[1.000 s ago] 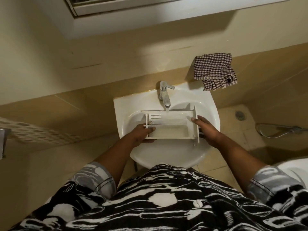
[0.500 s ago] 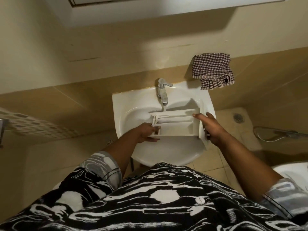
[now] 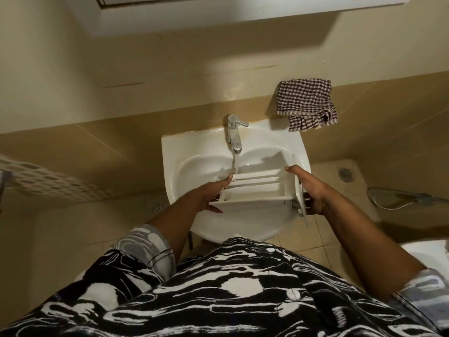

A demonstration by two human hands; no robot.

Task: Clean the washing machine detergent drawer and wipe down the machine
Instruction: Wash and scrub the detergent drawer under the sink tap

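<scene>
Two hands are closed on the white detergent drawer point(image 3: 252, 190), which is held tilted over the washbasin point(image 3: 175, 152) under water running from the chrome tap point(image 3: 233, 132): the left hand point(image 3: 213, 195) at its open end, the right hand point(image 3: 313, 188) at its front panel. Rinsing is judged underway; refitting and wiping the machine, perhaps with the checked cloth point(image 3: 306, 103), are judged outstanding.

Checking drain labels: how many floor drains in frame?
2. One floor drain on the tiles right of the sink; another round grate on the floor left of it. The person's body may hide others.
</scene>
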